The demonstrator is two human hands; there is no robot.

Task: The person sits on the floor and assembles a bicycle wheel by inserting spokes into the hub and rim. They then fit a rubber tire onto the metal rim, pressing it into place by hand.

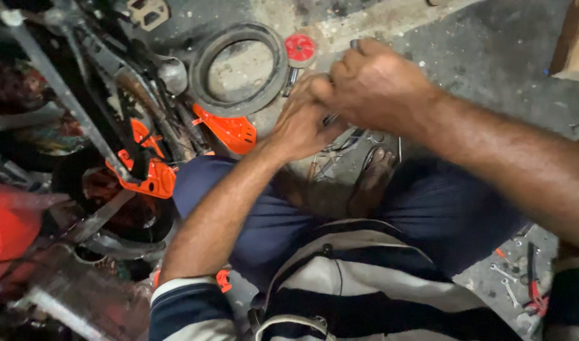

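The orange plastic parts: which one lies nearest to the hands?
The orange guard just below the black rubber ring, beside the left hand. The other orange part sits farther left, among the bike frame.

Both hands meet above the floor [491, 50], the left hand [302, 123] just left of the right hand [374, 85]. A rubber ring [239, 68] lies on the floor left of them, a round cap [300, 48] beside it. Wrenches [507, 281] lie near the right edge

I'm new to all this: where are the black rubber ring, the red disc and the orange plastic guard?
black rubber ring [201, 69], head view, left rim.
red disc [300, 48], head view, centre.
orange plastic guard [234, 131], head view, flat face.
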